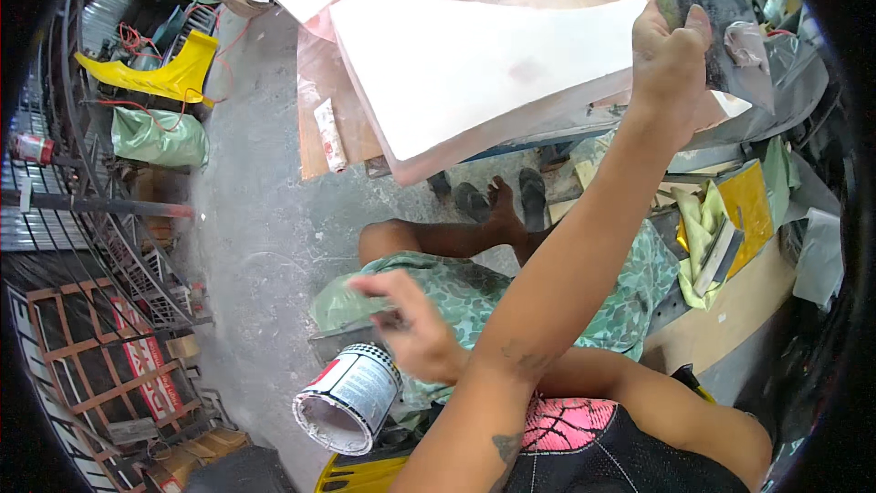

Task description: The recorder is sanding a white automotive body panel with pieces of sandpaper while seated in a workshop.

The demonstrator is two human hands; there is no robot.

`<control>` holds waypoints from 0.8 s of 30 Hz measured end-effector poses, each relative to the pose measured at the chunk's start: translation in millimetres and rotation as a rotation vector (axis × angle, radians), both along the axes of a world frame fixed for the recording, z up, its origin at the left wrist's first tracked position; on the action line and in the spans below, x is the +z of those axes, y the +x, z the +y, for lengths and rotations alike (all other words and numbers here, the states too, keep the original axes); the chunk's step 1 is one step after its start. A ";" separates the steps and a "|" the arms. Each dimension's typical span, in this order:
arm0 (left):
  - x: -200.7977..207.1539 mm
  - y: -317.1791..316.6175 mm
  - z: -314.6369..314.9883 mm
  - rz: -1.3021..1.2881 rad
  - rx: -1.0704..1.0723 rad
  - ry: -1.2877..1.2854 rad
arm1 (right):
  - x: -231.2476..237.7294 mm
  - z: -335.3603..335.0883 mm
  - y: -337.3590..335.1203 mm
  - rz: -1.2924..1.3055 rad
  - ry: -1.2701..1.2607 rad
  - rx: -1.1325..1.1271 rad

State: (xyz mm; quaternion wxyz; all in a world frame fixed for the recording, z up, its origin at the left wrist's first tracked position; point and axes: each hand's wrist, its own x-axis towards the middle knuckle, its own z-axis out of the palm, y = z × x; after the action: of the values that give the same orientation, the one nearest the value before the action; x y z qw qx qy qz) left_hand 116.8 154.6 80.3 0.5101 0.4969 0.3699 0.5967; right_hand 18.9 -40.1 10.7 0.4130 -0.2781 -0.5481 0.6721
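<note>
My left hand (673, 59) is closed at the upper right, thumb on top, around a dark flat plate (721, 23) bearing a lump of pale pinkish putty (746, 44). Its arm stretches across the view, over my right arm. Lower down, my right hand (415, 333) is smeared by motion beside a white can (351, 397) with a checkered rim. The can tilts, its putty-crusted mouth towards the lower left. Whether the blurred fingers hold anything is unclear. Beyond both hands lies a white car fender (474, 64) with pinkish patches and edges.
A tube (329, 135) lies on a brown sheet (313, 96) left of the fender. Yellow-green cloth (701, 228) and a sanding block (718, 258) rest at the right. A yellow fender (169, 73) and metal railings (119, 237) stand left. Sandals (532, 194) lie near my bare foot.
</note>
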 end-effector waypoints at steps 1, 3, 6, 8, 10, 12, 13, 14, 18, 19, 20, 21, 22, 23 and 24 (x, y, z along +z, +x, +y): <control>0.9 -5.7 0.3 0.080 0.024 0.036 | -14.0 5.0 -1.6 0.005 -0.003 -0.004; 0.9 -13.2 -1.5 0.226 0.073 0.100 | -43.8 16.9 8.8 -0.066 -0.234 -0.167; -0.4 -27.4 -12.7 0.439 0.171 0.162 | -7.2 81.4 53.4 0.154 -0.686 -0.206; -18.6 -40.3 -30.8 0.642 0.280 0.259 | -17.2 113.3 92.7 0.004 -0.546 -0.359; -28.5 -92.9 -74.6 0.904 0.497 0.468 | 23.2 135.0 143.7 0.004 -0.486 -0.391; -18.7 -126.4 -102.6 -0.549 0.266 -0.252 | 27.2 143.0 184.0 0.149 -0.479 -0.298; -20.8 -144.4 -114.0 -0.492 0.317 -0.255 | 37.7 143.3 192.0 0.120 -0.492 -0.251; -25.2 -153.2 -120.0 -0.437 0.377 -0.252 | 42.5 142.6 196.1 0.084 -0.478 -0.234; -51.8 -137.0 -113.0 -0.232 0.560 -0.198 | 41.1 140.0 208.8 -0.521 0.280 -0.110; -53.0 -129.8 -110.6 -0.243 0.559 -0.199 | 48.2 136.9 207.9 -0.531 0.282 -0.109; -53.7 -126.1 -107.7 -0.109 0.594 -0.181 | 60.7 134.7 202.2 -0.692 0.503 -0.072; -53.8 -122.2 -104.7 0.025 0.628 -0.161 | 70.5 133.0 195.9 -0.849 0.726 -0.032; -50.8 -116.0 -99.3 0.005 0.648 -0.112 | 76.5 133.1 190.0 -0.863 0.735 -0.035; -45.2 -111.7 -96.5 -0.011 0.644 -0.106 | 81.5 134.0 182.2 -0.952 0.857 -0.068; -38.8 -109.0 -94.2 -0.019 0.658 -0.094 | 84.6 135.5 174.9 -1.038 0.981 -0.100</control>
State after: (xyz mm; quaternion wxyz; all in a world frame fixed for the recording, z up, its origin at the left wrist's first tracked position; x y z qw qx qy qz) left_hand 7.9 60.3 41.4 0.3157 0.3211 0.5329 0.7164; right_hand 193.7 95.4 95.3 0.2068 -0.3691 -0.8994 0.1095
